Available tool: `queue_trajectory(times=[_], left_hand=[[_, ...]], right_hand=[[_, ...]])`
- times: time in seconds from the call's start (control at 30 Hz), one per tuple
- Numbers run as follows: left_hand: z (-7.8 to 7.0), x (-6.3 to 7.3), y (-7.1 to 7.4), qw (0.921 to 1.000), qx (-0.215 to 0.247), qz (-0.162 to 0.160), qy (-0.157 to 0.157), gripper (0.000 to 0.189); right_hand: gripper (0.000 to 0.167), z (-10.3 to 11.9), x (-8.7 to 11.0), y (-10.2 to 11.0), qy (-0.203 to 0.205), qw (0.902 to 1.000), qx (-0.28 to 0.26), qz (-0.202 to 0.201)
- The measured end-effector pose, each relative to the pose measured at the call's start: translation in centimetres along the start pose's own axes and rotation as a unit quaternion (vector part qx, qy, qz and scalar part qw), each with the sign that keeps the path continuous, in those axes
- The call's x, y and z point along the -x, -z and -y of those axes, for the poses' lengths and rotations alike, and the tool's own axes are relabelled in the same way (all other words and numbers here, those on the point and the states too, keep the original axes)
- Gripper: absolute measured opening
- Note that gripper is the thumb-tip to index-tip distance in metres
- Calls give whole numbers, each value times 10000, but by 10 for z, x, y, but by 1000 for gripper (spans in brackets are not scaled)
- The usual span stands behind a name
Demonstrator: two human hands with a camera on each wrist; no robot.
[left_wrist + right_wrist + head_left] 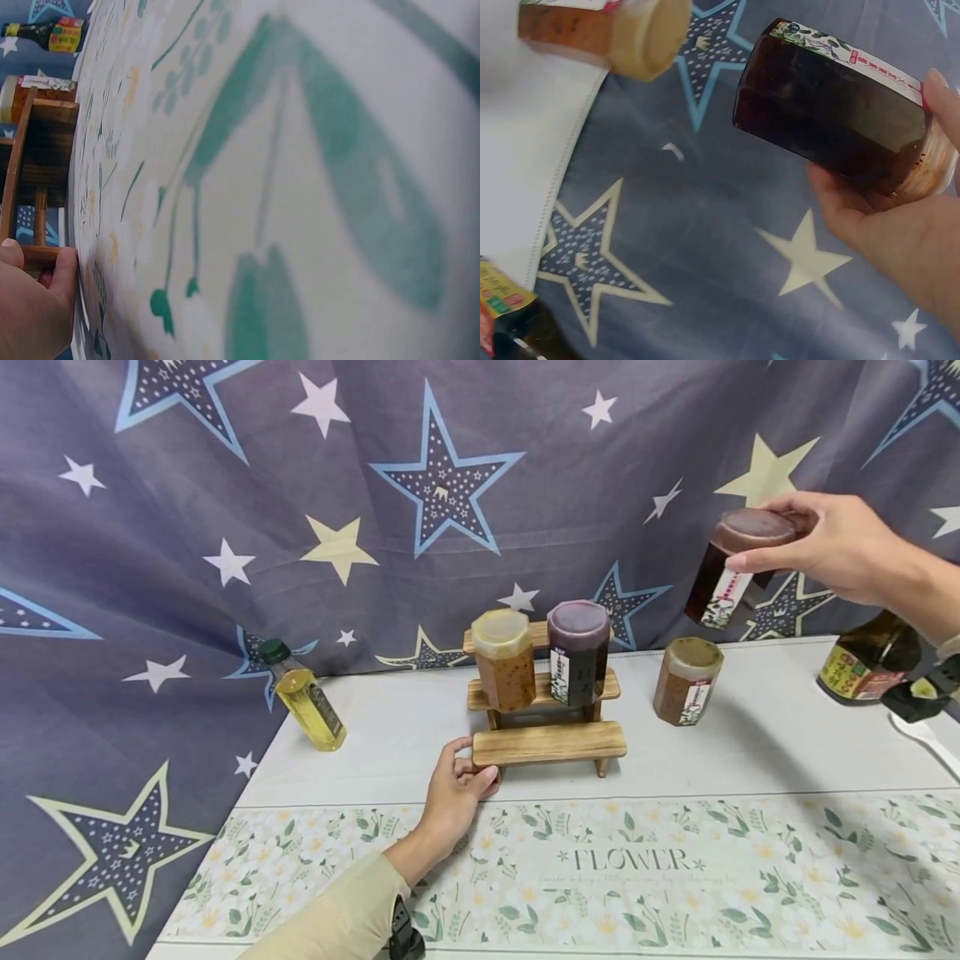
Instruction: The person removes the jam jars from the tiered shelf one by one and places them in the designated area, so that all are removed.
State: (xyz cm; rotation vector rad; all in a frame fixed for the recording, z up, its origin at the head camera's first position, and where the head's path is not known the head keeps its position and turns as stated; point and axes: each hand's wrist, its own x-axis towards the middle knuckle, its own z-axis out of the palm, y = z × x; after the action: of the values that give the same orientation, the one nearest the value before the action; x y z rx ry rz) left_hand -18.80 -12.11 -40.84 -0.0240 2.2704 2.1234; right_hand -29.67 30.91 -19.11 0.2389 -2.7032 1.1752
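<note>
One dark jar (712, 575) leaned in the head view's upper right, your right hand (840, 547) clamped round its top end, base slanting down-left; the wooden rack (550, 742) stood lower, mid-frame, pinched at its left end by your left hand (453, 797).

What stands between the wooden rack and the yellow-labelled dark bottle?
One brown jar on the table, seen in the head view; the right hand holds a darker jar above that stretch.
</note>
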Motion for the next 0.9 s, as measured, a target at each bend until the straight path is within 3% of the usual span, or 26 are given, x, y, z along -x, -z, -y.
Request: queue_trajectory(times=[0.23,0.57,0.8,0.9], left_hand=[[1,0,-1,10000,23,-10,-17,56],[3,0,0,10000,35,-25,-14,57],[2,1,0,10000,92,-28,-24,57],[3,0,0,9999,96,-51,-21,57]], right_hand=[[67,-28,10,3,-252,9995,-180,-65],[75,-60,23,-7,-473,9987,149,-149],[81,-77,34,-11,-571,9956,710,-240],[82,-85,36,-16,-623,9964,554,-183]])
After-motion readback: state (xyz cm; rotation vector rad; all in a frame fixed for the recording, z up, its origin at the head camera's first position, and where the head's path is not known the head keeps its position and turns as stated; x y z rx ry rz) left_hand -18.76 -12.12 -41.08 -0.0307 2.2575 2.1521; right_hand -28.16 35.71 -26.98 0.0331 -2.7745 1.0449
